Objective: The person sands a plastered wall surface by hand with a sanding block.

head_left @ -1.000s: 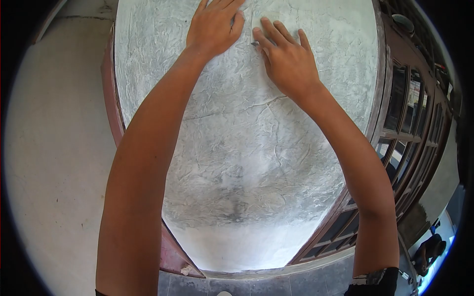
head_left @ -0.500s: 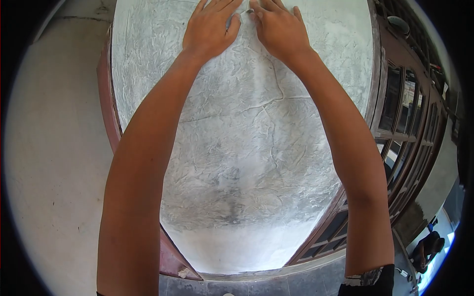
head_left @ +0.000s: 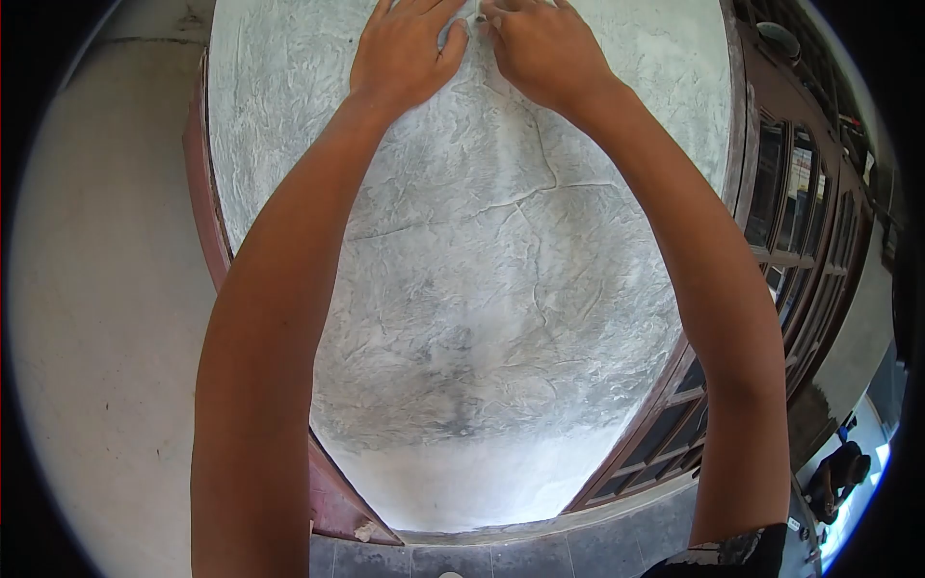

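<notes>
Before me rises a grey-white wall panel [head_left: 472, 250] with a rough, streaky surface and thin raised, crack-like lines. Near its upper part, my left hand [head_left: 407, 53] lies flat against it, thumb apart from the fingers and the fingertips cut off by the frame's top edge. Just to the right, my right hand [head_left: 551, 56] has its fingers bent in toward the thumb. A tiny dark bit [head_left: 482, 17] shows at those fingertips, too small to name. Both arms stretch up across the panel.
Brown-framed window panes [head_left: 795, 193] stand to the right, and a plain pale wall [head_left: 106, 289] is on the left. Reddish-brown trim [head_left: 352, 491] edges the panel at lower left. Grey floor tiles [head_left: 530, 557] lie below. Another person [head_left: 836, 477] is at far lower right.
My right hand's fingers have curled in further, and its forearm has swung slightly outward to the right. My left hand stays on the panel; the view has shifted a little.
</notes>
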Demonstrator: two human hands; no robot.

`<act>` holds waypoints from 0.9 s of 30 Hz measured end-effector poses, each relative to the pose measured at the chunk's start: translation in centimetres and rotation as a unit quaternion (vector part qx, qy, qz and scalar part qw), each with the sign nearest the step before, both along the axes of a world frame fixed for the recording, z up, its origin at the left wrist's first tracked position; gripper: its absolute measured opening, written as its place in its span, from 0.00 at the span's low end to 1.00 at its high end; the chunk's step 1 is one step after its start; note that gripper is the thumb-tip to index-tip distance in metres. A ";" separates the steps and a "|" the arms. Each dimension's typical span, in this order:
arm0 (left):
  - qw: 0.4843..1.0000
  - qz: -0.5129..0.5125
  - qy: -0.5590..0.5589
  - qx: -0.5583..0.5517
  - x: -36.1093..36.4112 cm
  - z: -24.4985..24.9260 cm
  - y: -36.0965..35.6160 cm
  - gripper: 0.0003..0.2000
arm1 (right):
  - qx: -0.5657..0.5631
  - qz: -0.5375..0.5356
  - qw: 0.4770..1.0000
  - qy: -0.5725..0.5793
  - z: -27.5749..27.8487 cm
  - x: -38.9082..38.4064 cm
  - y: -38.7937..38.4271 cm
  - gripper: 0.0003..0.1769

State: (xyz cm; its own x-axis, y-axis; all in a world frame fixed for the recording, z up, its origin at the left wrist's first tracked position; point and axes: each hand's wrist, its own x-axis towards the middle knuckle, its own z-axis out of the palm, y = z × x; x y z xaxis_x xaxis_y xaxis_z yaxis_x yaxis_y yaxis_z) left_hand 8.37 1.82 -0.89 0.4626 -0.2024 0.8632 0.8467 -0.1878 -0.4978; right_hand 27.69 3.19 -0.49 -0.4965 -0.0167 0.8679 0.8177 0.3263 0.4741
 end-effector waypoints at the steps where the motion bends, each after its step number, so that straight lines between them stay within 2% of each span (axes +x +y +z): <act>1: 1.000 -0.004 -0.002 -0.001 0.0 -0.1 -0.1 0.25 | 0.000 0.000 1.000 -0.001 -2.2 0.2 0.2 0.18; 3: 1.000 -0.001 -0.004 0.003 0.0 -0.1 0.1 0.26 | 0.148 0.010 0.989 -0.011 -7.1 0.5 0.5 0.18; 4: 1.000 0.004 -0.006 0.008 0.0 -0.1 0.1 0.26 | 0.197 0.067 0.978 -0.003 -7.4 0.6 0.4 0.13; 5: 1.000 0.001 -0.009 0.011 0.0 -0.1 0.1 0.26 | 0.200 0.065 0.978 -0.008 -6.4 0.6 0.4 0.13; 8: 1.000 0.003 -0.003 0.007 0.1 0.0 0.0 0.26 | 0.092 0.027 0.994 0.048 0.2 0.6 0.5 0.17; 9: 1.000 0.002 -0.004 0.001 0.0 0.0 0.0 0.26 | 0.093 0.026 0.994 0.048 1.2 0.4 0.8 0.17; 11: 1.000 -0.001 0.001 -0.010 0.0 -0.2 -0.1 0.26 | 0.049 0.081 0.994 0.047 1.7 -0.5 -0.4 0.23; 12: 1.000 0.001 0.003 -0.010 0.0 -0.2 -0.2 0.27 | 0.004 0.064 0.997 0.044 -0.3 0.0 -0.9 0.17; 13: 1.000 0.002 0.006 -0.011 -0.1 -0.2 -0.2 0.27 | 0.143 0.092 0.985 0.014 -2.5 0.2 0.7 0.15; 15: 1.000 0.018 0.017 -0.011 0.0 0.0 0.1 0.28 | 0.172 0.062 0.983 0.004 -7.2 0.3 0.4 0.15; 17: 0.999 0.037 0.016 -0.007 -0.2 0.3 0.2 0.29 | 0.185 0.051 0.981 0.006 -6.5 0.6 0.4 0.16; 19: 0.997 0.056 0.047 0.000 -0.2 1.0 0.2 0.29 | 0.132 0.001 0.991 0.031 -2.2 0.9 -0.1 0.19; 20: 0.997 0.055 0.048 -0.003 -0.2 0.9 0.3 0.29 | -0.058 0.004 0.996 0.070 0.1 0.4 -3.1 0.19; 21: 0.997 0.064 0.049 -0.003 -0.3 1.0 0.4 0.29 | 0.059 0.008 0.997 0.055 1.9 0.5 -0.8 0.24; 23: 0.996 0.070 0.054 0.001 -0.3 1.2 0.5 0.29 | 0.031 0.013 0.999 0.041 1.6 0.6 -1.1 0.23; 25: 0.998 0.053 0.040 0.002 -0.4 1.1 0.7 0.28 | 0.017 0.005 1.000 0.018 -2.4 1.2 -1.7 0.19; 26: 0.998 0.048 0.043 0.001 -0.2 1.1 0.7 0.28 | 0.124 0.031 0.992 -0.007 -4.9 1.5 -0.5 0.17; 27: 0.998 0.051 0.035 -0.007 -0.1 0.9 0.6 0.28 | 0.103 0.014 0.995 0.002 -7.0 1.6 -0.7 0.18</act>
State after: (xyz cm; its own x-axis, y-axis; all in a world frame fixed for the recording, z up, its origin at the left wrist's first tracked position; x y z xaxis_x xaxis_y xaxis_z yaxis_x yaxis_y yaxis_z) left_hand 8.32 2.38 0.05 0.5398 -0.1400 0.8301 0.8246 -0.1102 -0.5548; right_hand 29.32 2.47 -7.50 -0.4904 -0.2084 0.8462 0.8118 0.2440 0.5305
